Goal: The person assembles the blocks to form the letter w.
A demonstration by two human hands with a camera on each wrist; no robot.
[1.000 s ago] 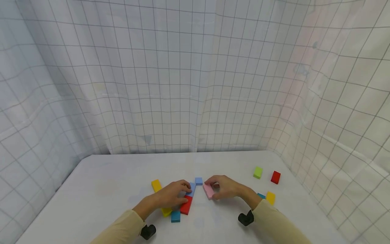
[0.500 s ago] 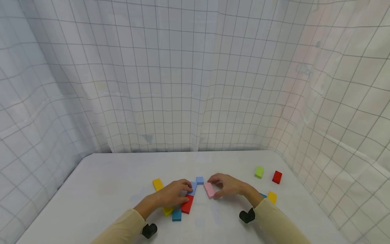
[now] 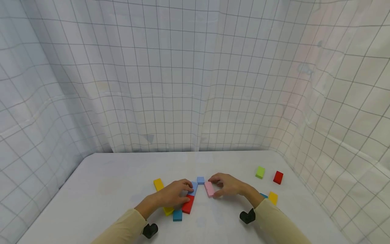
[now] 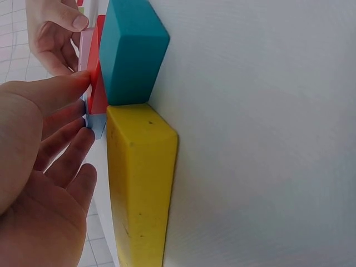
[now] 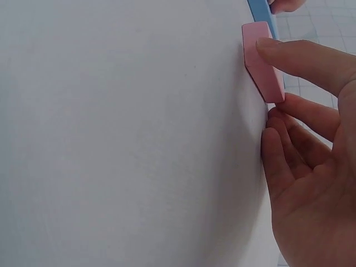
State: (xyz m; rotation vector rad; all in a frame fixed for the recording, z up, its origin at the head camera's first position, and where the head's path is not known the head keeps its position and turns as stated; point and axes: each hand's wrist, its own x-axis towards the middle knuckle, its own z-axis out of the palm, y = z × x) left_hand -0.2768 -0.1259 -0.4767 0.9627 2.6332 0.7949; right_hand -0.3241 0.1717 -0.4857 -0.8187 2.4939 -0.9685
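My left hand [image 3: 174, 194] lies over a red block [image 3: 188, 205] and a light blue block [image 3: 194, 189] set end to end. Its thumb touches the red one, and its bent fingers meet the light blue one's edge in the left wrist view. A small blue block [image 3: 200, 180] sits at the far end of this row. My right hand [image 3: 229, 186] pinches a pink block [image 5: 263, 61] lengthwise, thumb at the near end and fingertip at the far end. The pink block stands slanted on the white table, right beside the small blue one.
Left of the red block are a teal block [image 4: 133, 50] and a yellow block [image 4: 142, 189], with an orange-yellow block [image 3: 158, 184] farther back. At the right lie a green block [image 3: 260, 172], another red block [image 3: 278, 177], an amber block [image 3: 273, 198] and a partly hidden blue block [image 3: 263, 195].
The pink block has swung slightly and now sits closer to the small blue block, still between the right fingers. The left hand stays in place; the whole head view has shifted a little.
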